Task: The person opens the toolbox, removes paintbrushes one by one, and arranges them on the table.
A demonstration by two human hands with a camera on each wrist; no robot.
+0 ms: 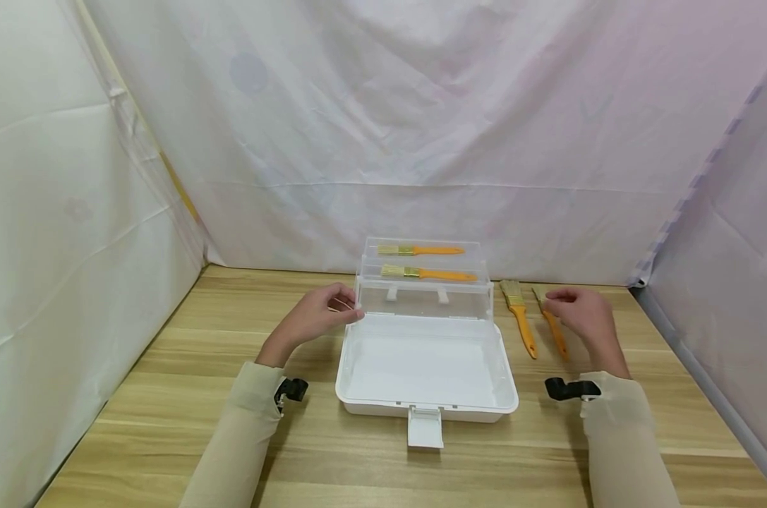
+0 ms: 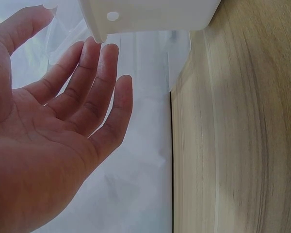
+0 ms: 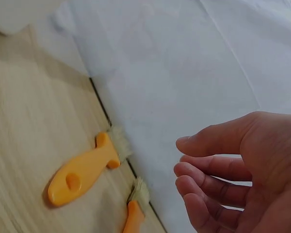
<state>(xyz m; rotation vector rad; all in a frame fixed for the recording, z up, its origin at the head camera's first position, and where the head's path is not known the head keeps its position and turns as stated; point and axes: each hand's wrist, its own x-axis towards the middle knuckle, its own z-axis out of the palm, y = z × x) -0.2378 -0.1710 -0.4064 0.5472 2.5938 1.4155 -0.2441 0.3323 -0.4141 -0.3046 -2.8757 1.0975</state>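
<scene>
A white box (image 1: 427, 360) stands with its clear upper part (image 1: 424, 300) raised at the back. Two orange-handled paintbrushes lie in that part, an upper paintbrush (image 1: 439, 250) and a lower paintbrush (image 1: 447, 275). Two more lie on the table right of the box, a wider paintbrush (image 1: 521, 321) and a narrower paintbrush (image 1: 556, 337). My left hand (image 1: 319, 315) is at the box's back left corner, fingers loosely bent, holding nothing; whether it touches is unclear. Over the narrower paintbrush hovers my right hand (image 1: 583, 315), its loosely curled fingers apart from both table brushes in the right wrist view.
A white latch (image 1: 425, 427) hangs down at the box's front edge. The wooden table (image 1: 186, 395) ends at a pale cloth backdrop (image 1: 332, 141), with cloth also on the left and right sides. Each sleeve carries a black wrist mount.
</scene>
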